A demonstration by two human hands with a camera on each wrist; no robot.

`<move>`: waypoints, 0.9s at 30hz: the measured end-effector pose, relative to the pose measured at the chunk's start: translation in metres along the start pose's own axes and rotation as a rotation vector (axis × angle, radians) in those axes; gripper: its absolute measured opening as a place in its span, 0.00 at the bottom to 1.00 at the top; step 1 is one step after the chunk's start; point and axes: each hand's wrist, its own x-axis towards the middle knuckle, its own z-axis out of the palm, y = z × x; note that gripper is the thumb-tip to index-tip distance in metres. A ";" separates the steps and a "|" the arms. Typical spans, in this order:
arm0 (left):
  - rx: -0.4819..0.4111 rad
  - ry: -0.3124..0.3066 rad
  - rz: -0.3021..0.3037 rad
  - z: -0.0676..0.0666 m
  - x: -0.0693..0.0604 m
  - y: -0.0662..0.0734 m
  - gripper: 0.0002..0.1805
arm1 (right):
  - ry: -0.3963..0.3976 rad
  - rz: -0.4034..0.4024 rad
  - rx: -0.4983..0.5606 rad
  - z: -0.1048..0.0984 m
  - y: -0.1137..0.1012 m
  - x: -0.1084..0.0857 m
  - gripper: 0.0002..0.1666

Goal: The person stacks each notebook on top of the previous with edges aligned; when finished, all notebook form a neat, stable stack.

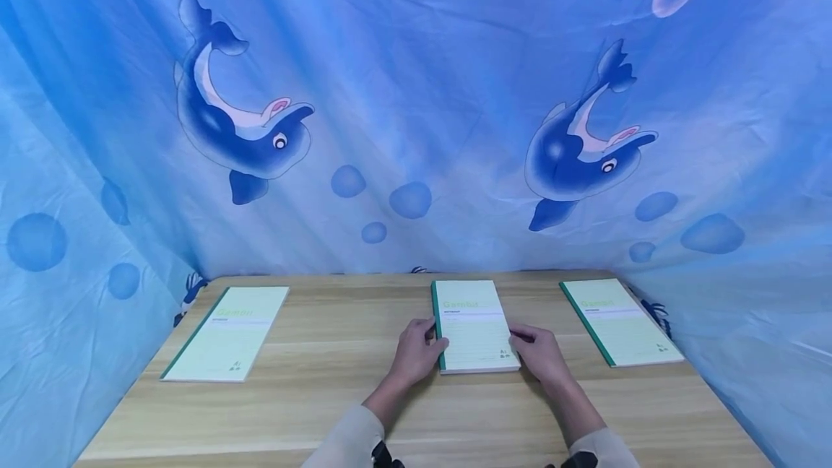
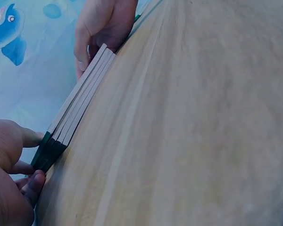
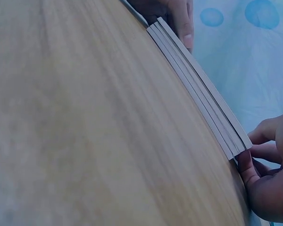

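A stack of several pale notebooks with green spines point(image 1: 476, 327) lies at the middle of the table, its cover facing up. My left hand point(image 1: 416, 352) grips the spine side, thumb near the lower left corner. On the opposite edge, my right hand point(image 1: 541, 358) holds the stack by its side. Seen edge-on in the left wrist view, the layered notebooks point(image 2: 80, 106) sit between my left hand point(image 2: 12, 165) and right hand point(image 2: 104, 23). The right wrist view shows the top notebook slightly offset from the stack point(image 3: 198, 89), with my right fingers point(image 3: 262, 146) at its corner.
One notebook point(image 1: 227, 334) lies at the table's left side, another point(image 1: 620, 323) at its right side. The wooden table point(image 1: 325, 396) meets a blue curtain point(image 1: 403, 92) with dolphin prints, which also hangs along both sides.
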 end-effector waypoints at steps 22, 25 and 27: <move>-0.032 0.027 -0.050 0.002 -0.001 -0.002 0.32 | 0.004 -0.009 -0.007 0.005 -0.001 0.001 0.24; -0.037 0.029 -0.045 0.003 0.000 -0.001 0.31 | 0.008 -0.017 -0.008 0.004 -0.001 0.000 0.24; -0.043 0.030 -0.041 0.003 0.001 -0.001 0.30 | 0.010 -0.023 -0.008 0.004 -0.001 0.000 0.25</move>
